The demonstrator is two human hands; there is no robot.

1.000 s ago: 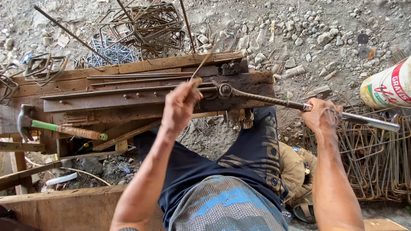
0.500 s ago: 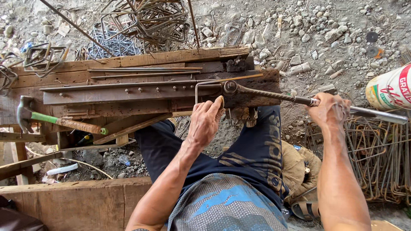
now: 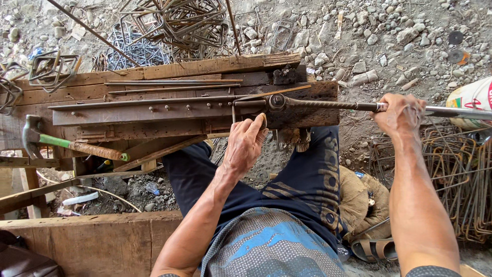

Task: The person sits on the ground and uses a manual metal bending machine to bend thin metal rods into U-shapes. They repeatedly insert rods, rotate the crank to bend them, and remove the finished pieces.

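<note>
The left hand (image 3: 245,146) is pinching the thin rod (image 3: 237,110), now bent down at the counter (image 3: 154,115) pin; the right hand (image 3: 398,114), clamped on the lever (image 3: 328,104), is swinging it level.

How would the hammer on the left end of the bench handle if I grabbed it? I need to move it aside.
The hammer looks head-heavy: a steel claw head on a slim green and rusty-brown handle. It would probably stay stiff and tip head-down if held near the handle's end. Lying flat on the wooden bench, it seems unlikely to roll.
</note>
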